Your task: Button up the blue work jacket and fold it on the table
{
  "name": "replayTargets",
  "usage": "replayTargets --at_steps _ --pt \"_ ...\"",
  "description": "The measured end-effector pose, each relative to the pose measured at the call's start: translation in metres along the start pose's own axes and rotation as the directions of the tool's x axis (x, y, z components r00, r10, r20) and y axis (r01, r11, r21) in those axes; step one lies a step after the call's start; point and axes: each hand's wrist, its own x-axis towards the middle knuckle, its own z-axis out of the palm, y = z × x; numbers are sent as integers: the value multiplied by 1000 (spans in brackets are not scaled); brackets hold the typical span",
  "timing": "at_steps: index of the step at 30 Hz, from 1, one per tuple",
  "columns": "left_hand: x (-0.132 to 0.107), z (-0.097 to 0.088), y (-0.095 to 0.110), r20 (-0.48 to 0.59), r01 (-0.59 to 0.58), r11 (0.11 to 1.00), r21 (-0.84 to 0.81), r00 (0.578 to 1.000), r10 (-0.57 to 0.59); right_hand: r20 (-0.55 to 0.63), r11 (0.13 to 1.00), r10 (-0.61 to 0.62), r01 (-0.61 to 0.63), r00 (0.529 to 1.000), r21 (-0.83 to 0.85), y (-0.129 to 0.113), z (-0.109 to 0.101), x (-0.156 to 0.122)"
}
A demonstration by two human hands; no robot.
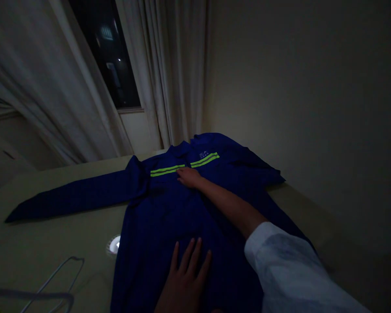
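Note:
A dark blue work jacket [169, 217] with two yellow-green reflective stripes [184, 165] lies spread flat on a pale bed surface [35, 243], one sleeve stretched out to the left. My left hand [185, 274] rests flat on the lower front of the jacket, fingers stretched out. My right hand [189, 177] reaches far forward and lies on the chest just below the stripes, fingers flat on the cloth. Neither hand holds anything. A white sleeve [289, 269] covers my right upper arm.
A thin wire hanger [57, 274] lies on the bed at the near left, next to a small round white object [114, 244] by the jacket's edge. Pale curtains [68, 87] frame a dark window [111, 52] behind. A bare wall [313, 108] stands at the right.

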Motion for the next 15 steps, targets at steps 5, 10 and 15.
replayTargets --at_steps 5,10,15 --pt "-4 23 1 -126 3 987 158 992 17 -78 943 324 -328 943 -55 68 -6 14" --pt "49 -16 -34 163 -7 973 -231 986 46 -149 970 227 -237 962 -56 85 -3 29" --pt "152 -26 -128 421 389 901 -191 862 -283 -131 998 45 -50 990 -42 62 6 66"
